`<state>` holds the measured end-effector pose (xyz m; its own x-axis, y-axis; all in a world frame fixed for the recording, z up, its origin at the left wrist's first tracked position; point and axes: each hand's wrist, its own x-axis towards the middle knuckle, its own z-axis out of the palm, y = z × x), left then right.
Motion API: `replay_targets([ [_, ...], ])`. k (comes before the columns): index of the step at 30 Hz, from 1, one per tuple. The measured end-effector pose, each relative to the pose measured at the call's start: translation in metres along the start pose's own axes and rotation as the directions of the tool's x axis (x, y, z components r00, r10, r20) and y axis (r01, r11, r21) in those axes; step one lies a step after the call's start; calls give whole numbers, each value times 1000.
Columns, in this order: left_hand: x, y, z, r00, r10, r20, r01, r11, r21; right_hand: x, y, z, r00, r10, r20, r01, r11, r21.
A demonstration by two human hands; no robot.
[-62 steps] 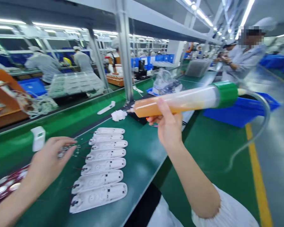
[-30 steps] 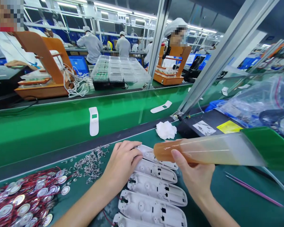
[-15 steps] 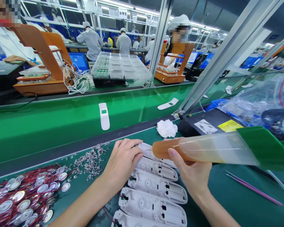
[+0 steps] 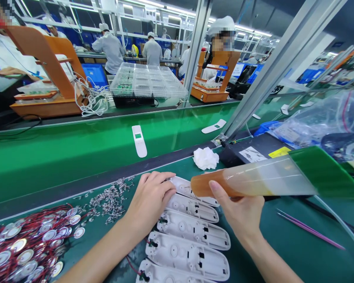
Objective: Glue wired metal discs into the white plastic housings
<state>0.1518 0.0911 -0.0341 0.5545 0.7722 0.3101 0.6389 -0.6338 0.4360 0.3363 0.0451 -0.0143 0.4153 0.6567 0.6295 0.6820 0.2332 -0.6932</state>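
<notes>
We can read no words or numbers anywhere. On the black box (image 4: 238, 157) right of centre lie a white label (image 4: 251, 154) and a yellow label (image 4: 279, 152); the print on both is too small for us to make out. The glue tube (image 4: 253, 181) at centre right shows us no legible marking.

near left: wired discs (image 4: 26, 247) lie | right of them: loose pins (image 4: 109, 200), then your shell row (image 4: 191, 232) | over its far end: syringe (image 4: 253, 181) | behind: tissue wad (image 4: 205, 158), conveyor belt (image 4: 61, 157) farther | near right: tweezers (image 4: 309, 230)
</notes>
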Motion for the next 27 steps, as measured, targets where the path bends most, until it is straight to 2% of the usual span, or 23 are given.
replay_targets([
  [5, 0, -1, 1, 1000, 2, -1, -2, 1000, 8, -7, -6, 4, 980, 199, -19, -196, 975, 104],
  [13, -1, 2, 0, 1000, 0, -6, 0, 1000, 26, -8, -11, 4, 964, 265, 26, -265, 947, 179],
  [17, 0, 3, -1, 1000, -1, 1, 1, 1000, 28, -7, -8, 5, 969, 247, 19, -247, 957, 149],
  [23, 0, 3, 0, 1000, -4, 4, 4, 999, 32, -1, 1, 4, 995, 77, 69, -82, 994, 66],
  [27, 0, 2, 1, 1000, -6, 14, 6, 1000, 26, 1, 3, 5, 997, 57, 43, -60, 995, 81],
])
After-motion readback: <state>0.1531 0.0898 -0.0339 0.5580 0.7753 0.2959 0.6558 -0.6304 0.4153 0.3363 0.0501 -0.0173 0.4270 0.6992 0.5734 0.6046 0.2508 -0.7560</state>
